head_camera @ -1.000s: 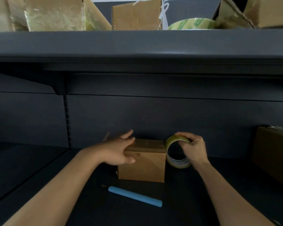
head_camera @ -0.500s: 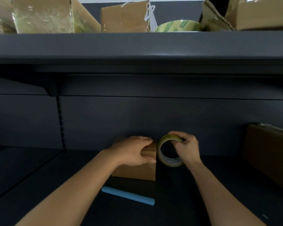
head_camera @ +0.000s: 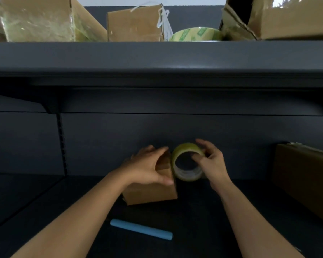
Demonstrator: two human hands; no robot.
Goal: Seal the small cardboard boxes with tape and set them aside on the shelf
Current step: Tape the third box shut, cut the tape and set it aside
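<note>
A small brown cardboard box stands on the dark lower shelf in the middle of the view. My left hand grips its top right edge, fingers over the top and thumb down the front face. Right beside the box, my right hand holds a roll of clear tape upright, thumb inside the ring and fingers over its rim. The roll's left edge touches the box's upper right corner. The box top is mostly hidden under my left hand.
A light blue cylindrical tool lies on the shelf in front of the box. A larger brown box sits at the right. The upper shelf carries several taped boxes and a green-printed tape roll.
My left hand went from resting beside the box top to gripping its right edge. My right hand brought the tape roll up against the box's corner.
</note>
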